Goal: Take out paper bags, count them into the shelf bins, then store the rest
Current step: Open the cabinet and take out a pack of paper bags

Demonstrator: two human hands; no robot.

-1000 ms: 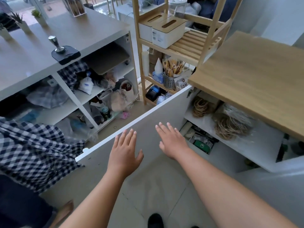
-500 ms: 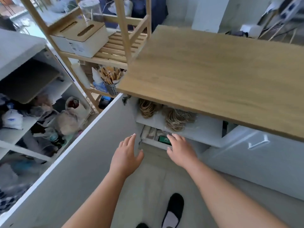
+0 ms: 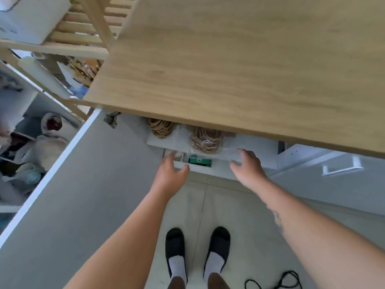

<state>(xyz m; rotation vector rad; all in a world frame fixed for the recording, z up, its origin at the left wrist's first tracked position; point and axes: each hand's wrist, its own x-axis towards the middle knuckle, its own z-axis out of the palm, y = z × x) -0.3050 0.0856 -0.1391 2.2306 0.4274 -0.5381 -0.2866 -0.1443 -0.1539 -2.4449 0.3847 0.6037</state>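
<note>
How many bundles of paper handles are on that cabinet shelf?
2. One bundle lies at the shelf's left end, the other, in clear plastic, just right of it by the right hand. The counter hides the shelf's back, so more may be there.

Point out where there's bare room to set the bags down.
The wooden countertop is bare across all that shows. The tile floor between the open cabinet door and the closed white doors is free, bar the feet. The cabinet shelf is crowded with coiled bundles.

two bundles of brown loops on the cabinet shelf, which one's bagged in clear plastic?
The right-hand bundle, nearer the right hand. Glossy clear plastic covers it and spreads across the shelf; the left bundle looks bare.
</note>
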